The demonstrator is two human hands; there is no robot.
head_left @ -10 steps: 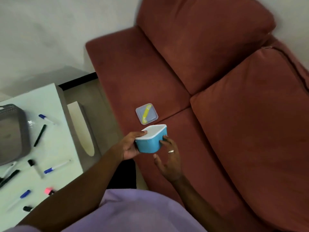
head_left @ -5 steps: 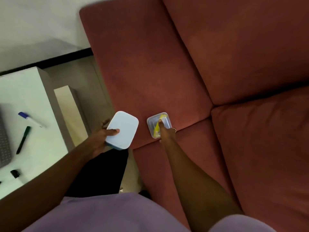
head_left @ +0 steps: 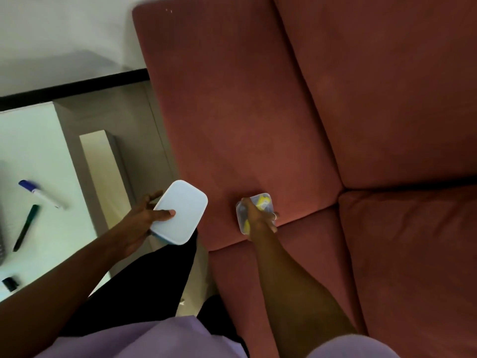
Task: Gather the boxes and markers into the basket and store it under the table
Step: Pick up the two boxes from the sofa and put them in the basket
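The left hand [head_left: 140, 223] is gripping the blue box [head_left: 180, 211] by its edge, thumb pressing on the pale lid, holding it above the gap between the desk [head_left: 38, 140] and the sofa [head_left: 258, 112] — much where it was half a second ago. The right hand [head_left: 258, 215], then only touching the small clear box [head_left: 254, 211], is now closing its fingers over it at the front edge of the sofa's seat cushion; the box is tilting up. A blue marker [head_left: 38, 193] and a green marker [head_left: 25, 227] are lying on the desk near its right edge.
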